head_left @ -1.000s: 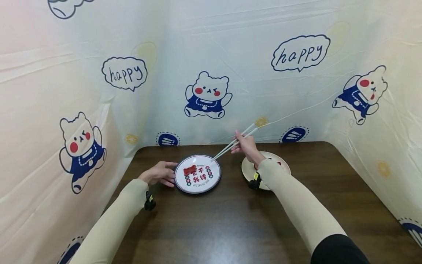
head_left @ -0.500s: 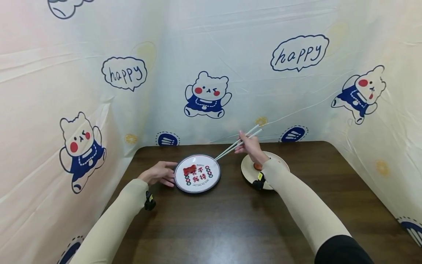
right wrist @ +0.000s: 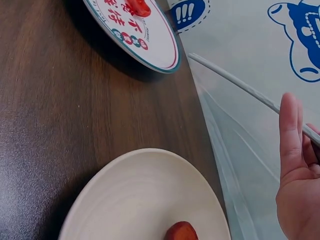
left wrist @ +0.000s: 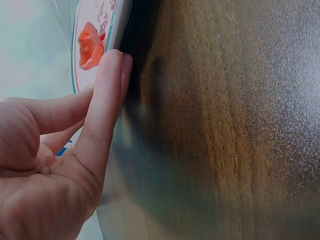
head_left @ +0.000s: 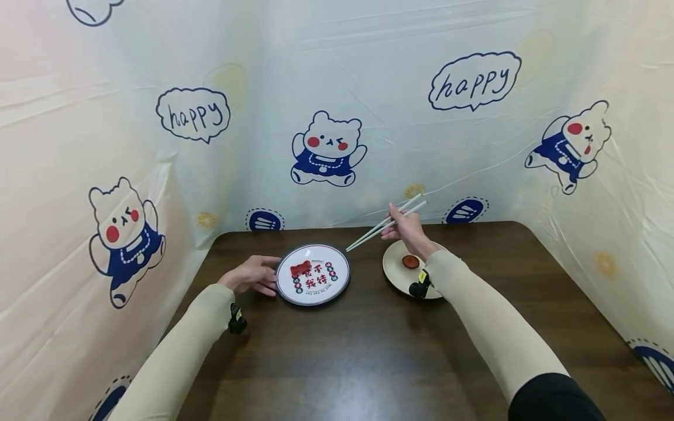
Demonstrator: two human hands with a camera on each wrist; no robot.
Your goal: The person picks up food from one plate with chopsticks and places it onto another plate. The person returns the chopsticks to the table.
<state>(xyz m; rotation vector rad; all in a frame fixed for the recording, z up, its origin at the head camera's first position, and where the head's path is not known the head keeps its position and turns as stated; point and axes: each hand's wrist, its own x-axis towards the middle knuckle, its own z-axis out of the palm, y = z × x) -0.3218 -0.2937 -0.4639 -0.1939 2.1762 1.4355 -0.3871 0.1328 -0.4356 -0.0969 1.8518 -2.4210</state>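
Observation:
My right hand [head_left: 409, 229] grips a pair of pale chopsticks [head_left: 372, 231], whose tips come together just off the right rim of a white plate [head_left: 337, 290]. The plate has a dark rim and red characters. On its left part lies a small red bow-shaped piece [head_left: 301, 268], orange-red and folded in the left wrist view [left wrist: 90, 46]. My left hand [head_left: 251, 275] touches the plate's left rim with straight fingers [left wrist: 104, 95]. Partly behind my right wrist stands a cream plate [head_left: 392, 275]. A round reddish-brown piece [head_left: 411, 261] lies on it.
Both plates stand near the far edge of a dark wooden table [head_left: 316, 362]. Behind it hangs a pale printed curtain [head_left: 253, 146] with cartoon bears, which also runs along both sides.
My right hand and the chopsticks have moved right, taking the tips off the white plate. The round reddish-brown piece has come into clearer view. My left hand stays at the rim.

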